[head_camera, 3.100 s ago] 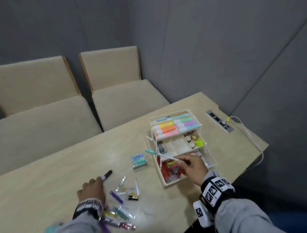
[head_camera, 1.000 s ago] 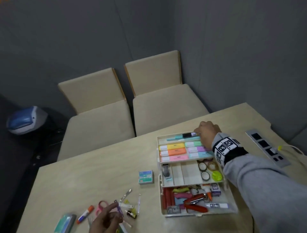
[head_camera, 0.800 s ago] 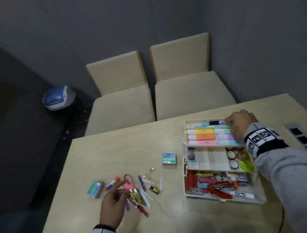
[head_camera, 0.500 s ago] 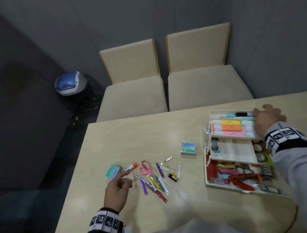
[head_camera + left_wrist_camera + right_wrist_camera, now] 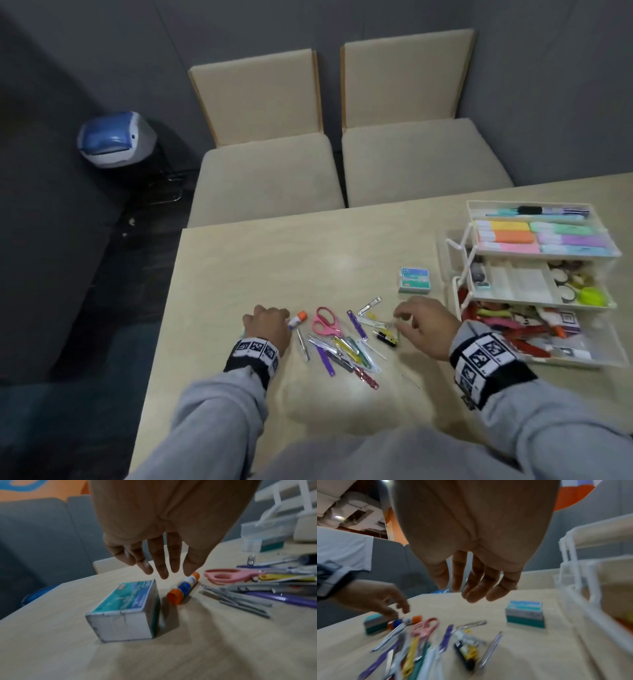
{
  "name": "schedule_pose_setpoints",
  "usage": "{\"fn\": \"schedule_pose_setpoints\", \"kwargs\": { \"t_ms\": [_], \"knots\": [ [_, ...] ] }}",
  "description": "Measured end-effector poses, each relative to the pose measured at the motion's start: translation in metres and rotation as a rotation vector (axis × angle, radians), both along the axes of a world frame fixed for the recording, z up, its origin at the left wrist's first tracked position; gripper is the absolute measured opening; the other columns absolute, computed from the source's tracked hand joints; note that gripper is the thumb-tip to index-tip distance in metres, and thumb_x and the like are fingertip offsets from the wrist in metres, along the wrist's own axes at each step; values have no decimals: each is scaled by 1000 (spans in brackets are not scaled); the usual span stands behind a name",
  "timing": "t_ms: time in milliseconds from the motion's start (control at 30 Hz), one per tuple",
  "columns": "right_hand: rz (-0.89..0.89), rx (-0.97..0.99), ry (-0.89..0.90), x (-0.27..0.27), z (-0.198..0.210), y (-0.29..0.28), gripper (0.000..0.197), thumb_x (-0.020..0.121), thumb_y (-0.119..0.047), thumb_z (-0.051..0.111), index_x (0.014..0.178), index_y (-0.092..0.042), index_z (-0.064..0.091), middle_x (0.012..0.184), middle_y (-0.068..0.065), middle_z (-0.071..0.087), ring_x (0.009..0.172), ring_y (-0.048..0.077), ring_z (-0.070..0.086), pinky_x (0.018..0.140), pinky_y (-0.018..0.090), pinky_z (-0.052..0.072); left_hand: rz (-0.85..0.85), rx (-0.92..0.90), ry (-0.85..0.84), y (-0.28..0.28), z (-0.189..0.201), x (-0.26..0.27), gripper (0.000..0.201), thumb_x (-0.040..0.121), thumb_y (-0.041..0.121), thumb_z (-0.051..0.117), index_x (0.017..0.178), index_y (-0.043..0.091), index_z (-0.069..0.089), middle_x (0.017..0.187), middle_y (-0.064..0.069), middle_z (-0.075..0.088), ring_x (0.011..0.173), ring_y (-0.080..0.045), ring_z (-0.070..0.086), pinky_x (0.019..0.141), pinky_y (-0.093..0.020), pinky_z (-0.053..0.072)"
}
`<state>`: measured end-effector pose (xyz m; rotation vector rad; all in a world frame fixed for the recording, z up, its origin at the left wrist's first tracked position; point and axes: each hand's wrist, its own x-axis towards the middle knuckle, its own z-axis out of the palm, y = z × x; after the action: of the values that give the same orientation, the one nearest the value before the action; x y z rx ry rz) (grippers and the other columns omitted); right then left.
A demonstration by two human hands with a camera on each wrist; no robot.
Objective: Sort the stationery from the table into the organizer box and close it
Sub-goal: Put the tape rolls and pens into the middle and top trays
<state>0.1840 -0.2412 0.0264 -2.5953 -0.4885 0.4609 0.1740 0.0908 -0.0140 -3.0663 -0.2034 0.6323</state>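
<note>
The white tiered organizer box (image 5: 459,298) stands open at the table's right, its trays holding highlighters, tape rolls and red tools. Loose stationery lies in a pile: pink scissors (image 5: 324,322), a purple pen (image 5: 356,323), a black-and-yellow clip (image 5: 387,337) and a glue stick (image 5: 296,319). My left hand (image 5: 266,320) hovers with straight fingers (image 5: 161,566) over a teal box (image 5: 125,609) beside the glue stick (image 5: 183,588), holding nothing. My right hand (image 5: 419,325) hangs above the pile's right side, fingers (image 5: 471,592) loosely curled and empty. A second teal box (image 5: 413,281) lies near the organizer.
Two beige chairs (image 5: 267,171) stand behind the table's far edge (image 5: 308,219). On the dark floor to the left sits a blue-and-white bin (image 5: 114,138). The table's left edge (image 5: 161,322) runs close to my left hand.
My right hand left the organizer's top tray and came down over the pile. My left hand shifted left over the teal box. The head view swung left and down.
</note>
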Motion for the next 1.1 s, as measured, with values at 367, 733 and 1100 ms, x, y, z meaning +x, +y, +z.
{"fn": "schedule_pose_setpoints", "kwargs": {
  "t_ms": [367, 733, 1100],
  "knots": [
    [-76, -97, 318, -53, -13, 36, 25, 90, -37, 60, 107, -21, 70, 101, 1, 70, 90, 17, 64, 84, 31, 53, 24, -62, -72, -8, -15, 8, 18, 88, 40, 48, 93, 32, 64, 89, 5, 65, 104, -23, 52, 81, -42, 32],
    [-446, 404, 230, -47, 4, 37, 39, 79, -50, 71, 115, -39, 60, 94, -6, 68, 80, 6, 61, 77, 20, 51, -340, -884, -257, -95, 33, -18, 26, 73, 19, 77, 92, 36, 73, 79, 23, 67, 76, 8, 62, 68, -11, 45],
    [-689, 723, -37, -2, 43, -67, 16, 75, -14, 81, 87, -21, 72, 79, 4, 66, 69, 5, 55, 67, 22, 49, -75, -844, -286, -131, 23, -20, 48, 72, 14, 81, 83, 57, 60, 70, 22, 70, 76, 14, 62, 71, -13, 51]
  ]
}}
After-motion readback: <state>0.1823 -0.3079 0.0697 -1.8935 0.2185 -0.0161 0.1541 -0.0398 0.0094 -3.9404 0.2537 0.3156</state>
